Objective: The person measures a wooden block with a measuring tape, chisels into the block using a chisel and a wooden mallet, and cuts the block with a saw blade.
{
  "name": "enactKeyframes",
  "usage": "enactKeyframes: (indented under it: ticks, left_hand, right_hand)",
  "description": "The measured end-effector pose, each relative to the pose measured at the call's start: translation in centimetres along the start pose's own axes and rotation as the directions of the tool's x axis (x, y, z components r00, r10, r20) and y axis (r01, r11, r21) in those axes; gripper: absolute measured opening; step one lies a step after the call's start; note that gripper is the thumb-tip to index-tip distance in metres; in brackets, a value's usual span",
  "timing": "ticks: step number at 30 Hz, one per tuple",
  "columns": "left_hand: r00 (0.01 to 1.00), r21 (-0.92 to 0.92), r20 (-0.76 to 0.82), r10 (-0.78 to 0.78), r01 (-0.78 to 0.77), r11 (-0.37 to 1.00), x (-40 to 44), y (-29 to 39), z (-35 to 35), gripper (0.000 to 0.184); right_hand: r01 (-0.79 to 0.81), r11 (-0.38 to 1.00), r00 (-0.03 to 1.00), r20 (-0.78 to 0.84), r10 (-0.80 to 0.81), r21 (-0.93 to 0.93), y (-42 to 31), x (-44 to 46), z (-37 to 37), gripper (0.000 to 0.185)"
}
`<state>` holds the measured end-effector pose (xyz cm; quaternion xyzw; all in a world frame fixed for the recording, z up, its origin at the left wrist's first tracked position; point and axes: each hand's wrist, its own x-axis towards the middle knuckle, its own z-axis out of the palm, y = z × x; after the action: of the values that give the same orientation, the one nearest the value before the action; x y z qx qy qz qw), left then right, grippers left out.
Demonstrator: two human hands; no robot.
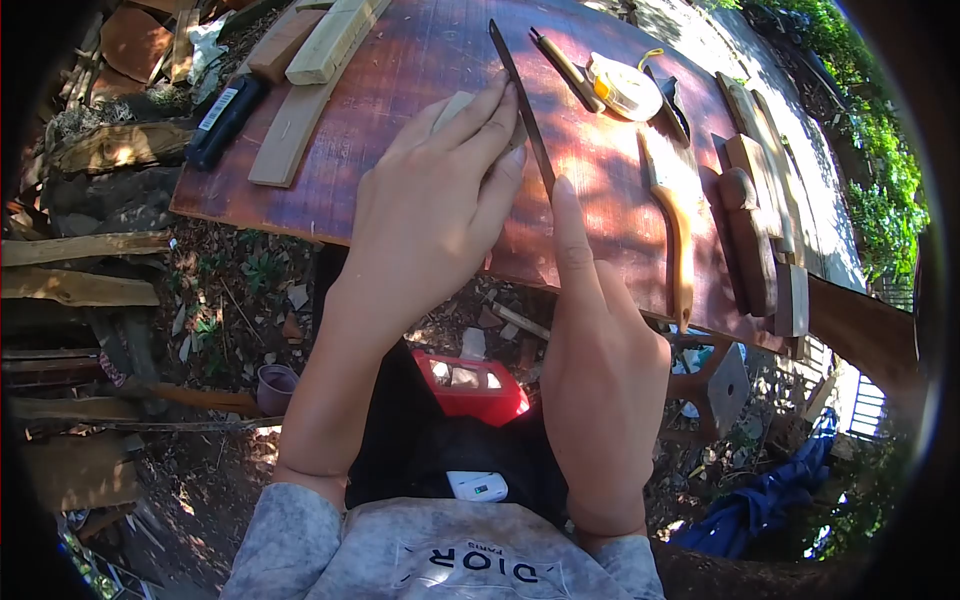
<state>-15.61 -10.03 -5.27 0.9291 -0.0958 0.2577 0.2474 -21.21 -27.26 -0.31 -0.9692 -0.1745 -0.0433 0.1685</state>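
Note:
My right hand is closed around the near end of a long, thin, dark file, its index finger stretched along the tool. The handle is hidden in my palm. My left hand grips a small pale piece of wood at the table, mostly covered by the fingers. The file runs close along the right side of that piece and the left fingertips; whether it touches the wood I cannot tell. Both hands are over the reddish-brown wooden table.
On the table's right lie a pen-like tool, a yellow tape measure, a curved wooden handle and several wood blocks. Boards and a black-handled tool lie at left. Below stands a red stool.

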Motion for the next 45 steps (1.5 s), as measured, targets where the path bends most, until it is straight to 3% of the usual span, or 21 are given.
enactKeyframes:
  ticks: [8,13,20,27,32,36,40,43,45]
  left_hand:
    - [1.0,0.014,0.019,0.017,-0.017,1.0,0.3,-0.1,-0.2,0.043]
    - [1.0,-0.004,0.006,0.003,-0.002,1.0,0.1,-0.1,0.1,0.043]
    - [1.0,0.014,-0.008,0.028,-0.027,1.0,0.2,-0.3,-0.1,0.044]
    - [0.998,-0.032,0.005,-0.06,0.06,0.998,-0.1,0.4,-0.1,0.046]
    - [0.999,0.047,-0.051,-0.003,0.005,0.999,0.0,0.1,0.1,0.043]
    - [0.998,-0.011,-0.037,-0.055,0.055,0.998,0.0,0.5,0.0,0.046]
    - [0.998,-0.05,-0.032,-0.054,0.053,0.997,-0.1,0.2,0.1,0.047]
    - [0.997,-0.041,-0.047,-0.054,0.052,0.998,-0.2,0.4,0.1,0.046]
    - [0.997,-0.037,-0.054,-0.057,0.055,0.998,-0.2,0.4,0.0,0.046]
  right_hand:
    - [0.056,0.998,0.991,-0.119,-0.055,0.01,-0.2,3.4,1.6,0.069]
    - [-0.008,1.0,0.999,-0.038,0.009,0.027,-0.4,0.8,0.5,0.069]
    - [0.006,1.0,0.994,-0.111,-0.005,0.007,-0.7,3.3,1.8,0.069]
    - [0.043,0.995,0.992,-0.121,-0.032,0.09,-0.8,1.7,1.0,0.064]
    - [0.061,0.995,0.984,-0.171,-0.046,0.085,-0.9,4.0,2.3,0.062]
    - [0.016,0.999,0.989,-0.149,-0.009,0.048,-0.9,2.8,1.8,0.062]
    - [-0.055,0.989,0.996,-0.055,0.063,0.136,-1.3,1.3,0.8,0.06]
    - [0.025,0.998,0.989,-0.146,-0.017,0.05,-1.1,3.2,2.2,0.059]
    - [0.046,0.995,0.986,-0.162,-0.03,0.093,-1.0,3.5,2.4,0.06]
